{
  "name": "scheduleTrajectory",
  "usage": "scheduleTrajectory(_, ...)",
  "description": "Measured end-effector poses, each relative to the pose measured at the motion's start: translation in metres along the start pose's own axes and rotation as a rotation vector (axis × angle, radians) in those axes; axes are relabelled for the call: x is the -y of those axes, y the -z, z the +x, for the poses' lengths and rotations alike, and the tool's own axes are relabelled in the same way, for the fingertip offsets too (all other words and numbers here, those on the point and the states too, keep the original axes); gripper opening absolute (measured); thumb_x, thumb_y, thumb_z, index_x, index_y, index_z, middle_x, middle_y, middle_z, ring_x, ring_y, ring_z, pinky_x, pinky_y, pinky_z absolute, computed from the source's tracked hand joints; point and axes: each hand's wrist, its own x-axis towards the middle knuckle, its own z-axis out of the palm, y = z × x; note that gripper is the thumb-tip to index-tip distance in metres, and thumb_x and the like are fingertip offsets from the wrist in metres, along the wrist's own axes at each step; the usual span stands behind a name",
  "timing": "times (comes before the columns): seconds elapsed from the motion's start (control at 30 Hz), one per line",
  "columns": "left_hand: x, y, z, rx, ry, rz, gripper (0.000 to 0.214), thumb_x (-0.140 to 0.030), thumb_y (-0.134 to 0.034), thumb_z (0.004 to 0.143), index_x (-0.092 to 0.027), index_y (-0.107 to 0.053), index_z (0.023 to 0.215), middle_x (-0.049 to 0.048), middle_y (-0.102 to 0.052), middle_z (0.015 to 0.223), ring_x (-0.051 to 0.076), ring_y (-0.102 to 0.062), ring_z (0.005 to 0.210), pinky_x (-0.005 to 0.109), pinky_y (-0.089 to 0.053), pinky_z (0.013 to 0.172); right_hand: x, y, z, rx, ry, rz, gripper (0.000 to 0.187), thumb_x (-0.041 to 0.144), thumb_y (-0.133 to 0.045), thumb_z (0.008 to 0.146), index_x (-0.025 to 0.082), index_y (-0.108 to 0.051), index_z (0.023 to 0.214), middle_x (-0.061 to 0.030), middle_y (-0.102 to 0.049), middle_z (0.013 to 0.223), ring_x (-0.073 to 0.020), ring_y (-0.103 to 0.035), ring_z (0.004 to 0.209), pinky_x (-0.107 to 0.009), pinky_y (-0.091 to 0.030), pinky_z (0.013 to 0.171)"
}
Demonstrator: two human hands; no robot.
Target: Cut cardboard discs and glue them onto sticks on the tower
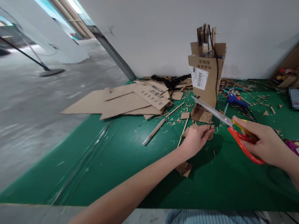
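Note:
My right hand (266, 143) grips red-and-yellow-handled scissors (233, 127), blades closed and pointing up-left toward a cardboard tower (206, 77). My left hand (197, 138) is pinched on a small thin dark piece near the scissor blades, just in front of the tower's base. The tower stands upright on the green mat (116, 168), carries a barcode label, and has a wheel with a black cord at its top.
Flat cardboard sheets (121, 101) lie at the mat's back left. Wooden sticks (161, 124) and cardboard scraps litter the middle. A blue glue gun (235, 101) lies right of the tower. A cardboard piece (184, 169) sits under my left forearm. A purple object (293, 146) at the right edge.

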Motion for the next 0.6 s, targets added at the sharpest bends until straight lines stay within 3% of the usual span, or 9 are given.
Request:
scheduleTrajectory(0.13, 0.000, 0.000, 0.000, 0.000, 0.014, -0.013, 0.031, -0.026, -0.050, 0.099, -0.018, -0.064, 0.071, 0.0030, -0.070, 0.070, 0.013, -0.059, 0.060, 0.023, -0.042, 0.062, -0.001, -0.002, -0.001, -0.005, 0.050, -0.045, 0.052, 0.029, -0.055, 0.095, 0.026, -0.054, 0.147, -0.0092, -0.072, 0.123, -0.0245, -0.072, 0.102, -0.034, -0.061, 0.083)
scheduleTrajectory(0.23, 0.001, 0.000, -0.001, 0.002, 0.026, -0.012, 0.031, -0.028, -0.050, 0.099, -0.019, -0.064, 0.072, 0.0032, -0.070, 0.071, 0.014, -0.060, 0.062, 0.023, -0.042, 0.062, -0.004, -0.004, -0.004, -0.074, 0.024, -0.058, 0.053, 0.028, -0.054, 0.095, 0.027, -0.051, 0.149, -0.0090, -0.071, 0.125, -0.0237, -0.073, 0.098, -0.033, -0.062, 0.078)
scheduleTrajectory(0.37, 0.003, -0.002, -0.001, 0.005, 0.048, 0.023, 0.033, -0.029, -0.049, 0.098, -0.019, -0.063, 0.070, 0.0023, -0.067, 0.066, 0.013, -0.057, 0.059, 0.023, -0.041, 0.060, -0.008, -0.008, -0.009, -0.016, 0.065, -0.061, 0.052, 0.028, -0.056, 0.095, 0.028, -0.053, 0.147, -0.0091, -0.072, 0.122, -0.0240, -0.073, 0.098, -0.035, -0.062, 0.079)
scheduleTrajectory(0.43, 0.005, -0.003, -0.001, 0.008, 0.047, 0.024, 0.033, -0.031, -0.049, 0.098, -0.019, -0.064, 0.071, 0.0030, -0.068, 0.068, 0.014, -0.060, 0.061, 0.024, -0.042, 0.062, -0.010, -0.009, -0.010, -0.104, 0.030, -0.027, 0.054, 0.026, -0.057, 0.093, 0.029, -0.053, 0.147, -0.0087, -0.073, 0.119, -0.0235, -0.074, 0.094, -0.034, -0.063, 0.075)
scheduleTrajectory(0.6, 0.006, -0.003, -0.001, 0.003, 0.067, -0.001, 0.029, -0.033, -0.052, 0.097, -0.019, -0.067, 0.076, 0.0037, -0.070, 0.070, 0.017, -0.065, 0.067, 0.025, -0.045, 0.063, -0.018, -0.009, -0.007, -0.486, -0.146, 0.185, 0.065, 0.025, -0.070, 0.083, 0.032, -0.053, 0.145, -0.0060, -0.073, 0.121, -0.0198, -0.074, 0.081, -0.032, -0.062, 0.069)
